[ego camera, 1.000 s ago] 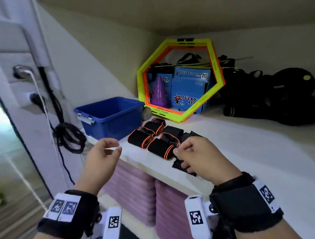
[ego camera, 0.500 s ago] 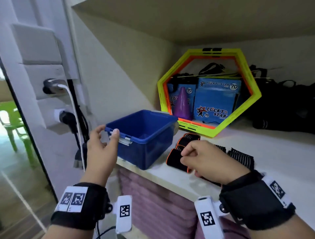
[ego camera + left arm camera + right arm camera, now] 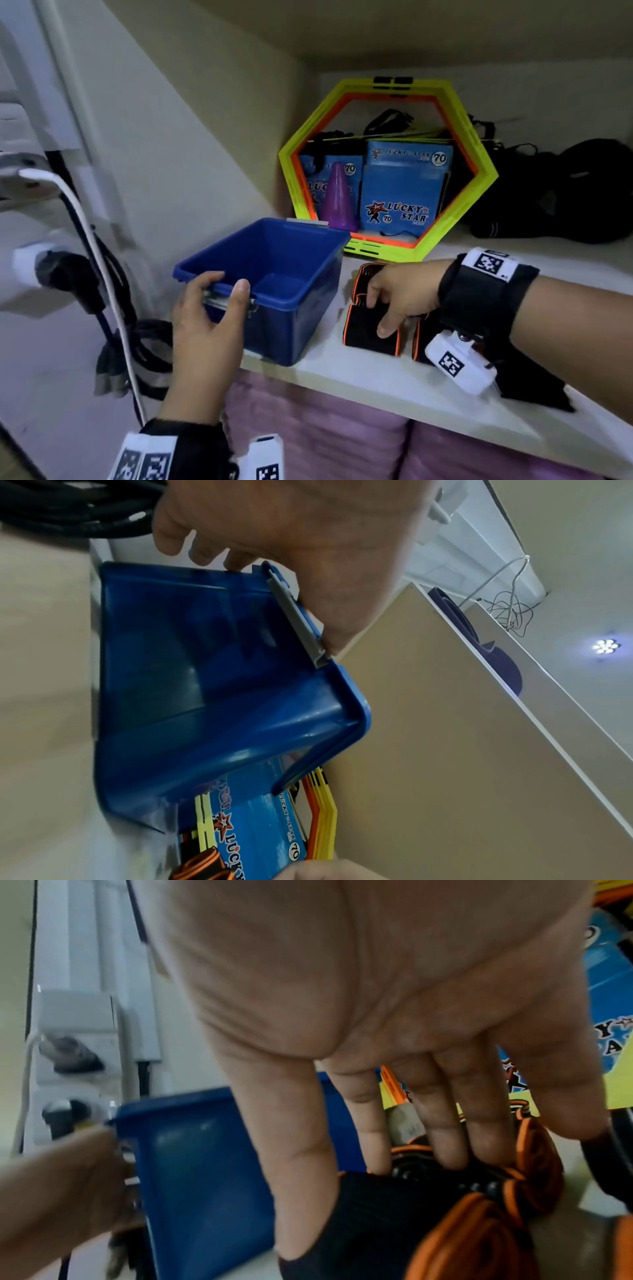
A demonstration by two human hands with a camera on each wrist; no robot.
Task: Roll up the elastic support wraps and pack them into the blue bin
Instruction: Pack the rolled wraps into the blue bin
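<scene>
Head view: a blue bin (image 3: 274,274) sits at the near edge of a white shelf (image 3: 376,383), and everything below is placed relative to that bin. A second ago the left hand (image 3: 209,318) hung free in the air, well short of the bin; now it grips the bin's near rim, thumb on one side of the grey latch (image 3: 298,615) and fingers curled over the other. The bin looks empty inside.

Just to the right of the bin, touching the shelf, lie several rolled elastic wraps (image 3: 371,329), black with orange edging. The right hand (image 3: 400,298) has moved from the flat, unrolled wrap farther right onto the roll nearest the bin. Its fingers (image 3: 445,1123) reach over the top of that roll and the thumb presses its near face, so it is grasping the roll, which has not yet left the shelf.

Beyond the bin, a yellow and orange hexagonal frame (image 3: 476,192) stands upright, with blue packets (image 3: 407,192) and a purple cone (image 3: 337,198) behind it.

Judging by this, rolling has paused and packing is starting: one hand steadies the bin while the other readies the first roll to go in. At least one unrolled wrap (image 3: 534,390) remains, farther right.
</scene>
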